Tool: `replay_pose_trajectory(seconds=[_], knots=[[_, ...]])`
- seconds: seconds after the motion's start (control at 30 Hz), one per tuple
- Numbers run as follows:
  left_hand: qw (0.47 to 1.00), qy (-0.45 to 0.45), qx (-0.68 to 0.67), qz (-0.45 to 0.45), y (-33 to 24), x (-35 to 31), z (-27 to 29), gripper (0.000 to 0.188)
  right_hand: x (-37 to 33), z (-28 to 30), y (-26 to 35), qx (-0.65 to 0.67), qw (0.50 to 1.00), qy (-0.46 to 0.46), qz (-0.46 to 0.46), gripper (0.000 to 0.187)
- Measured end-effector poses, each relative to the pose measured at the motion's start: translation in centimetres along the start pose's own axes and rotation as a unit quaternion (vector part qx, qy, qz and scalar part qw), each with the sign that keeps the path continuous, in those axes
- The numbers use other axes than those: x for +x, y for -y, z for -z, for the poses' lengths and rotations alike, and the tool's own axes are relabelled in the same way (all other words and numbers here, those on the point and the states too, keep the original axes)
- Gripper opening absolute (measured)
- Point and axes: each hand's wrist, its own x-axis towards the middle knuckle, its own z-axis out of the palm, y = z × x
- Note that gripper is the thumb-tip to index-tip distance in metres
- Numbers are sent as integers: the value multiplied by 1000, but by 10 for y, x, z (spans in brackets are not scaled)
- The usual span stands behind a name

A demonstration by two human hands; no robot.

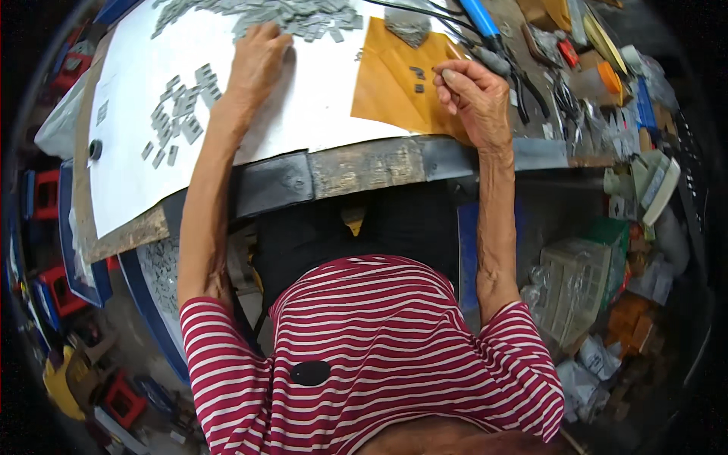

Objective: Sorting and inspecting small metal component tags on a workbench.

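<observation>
My left hand (pixel 259 64) reaches to the near edge of a heap of small flat grey rectangular pieces (pixel 303 17) on a white sheet (pixel 318 98). Its fingers are bent together at the pieces, and whatever lies between them is hidden. Over a square of orange-brown paper (pixel 379 95), my right hand (pixel 478 98) holds thumb and forefinger in a pinch. What the pinch holds, if anything, is too small to tell. A few small dark pieces (pixel 418 88) rest on this paper beside the fingertips. Left of my left forearm, a looser group of grey pieces (pixel 182 106) is scattered on the sheet.
A clear plastic bag of small grey bits (pixel 409 26) lies on the paper's far edge. Beyond my right hand are a blue-handled tool (pixel 479 17) and black-handled pliers (pixel 531 95). A small black ring (pixel 95 149) sits near the table's left edge. Clutter crowds the right side.
</observation>
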Motion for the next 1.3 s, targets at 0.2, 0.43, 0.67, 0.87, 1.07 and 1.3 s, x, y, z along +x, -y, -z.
replay_pose_trajectory(seconds=[0.2, 0.43, 0.67, 0.87, 1.07, 1.3], knots=[[1000, 6, 19, -16, -4, 0, -1, 17, -1, 41, -5, -149, 984, -87, 37, 13], [990, -12, -134, 31, -44, 11, 18, 16, -4, 46, -24, -362, 929, -21, 75, 14], [882, -53, -433, 178, -96, 8, 15, 21, -2, 39, -25, -534, 822, 35, 195, 11], [861, -11, -453, 230, -101, 6, 11, 22, 2, 35, -24, -576, 787, 46, 218, 8], [840, 1, -489, 236, -102, 0, 7, 23, 5, 35, -22, -557, 809, 49, 178, 10], [781, 21, -561, 273, -102, -3, 12, 18, 3, 29, -20, -547, 823, 44, 147, 10]])
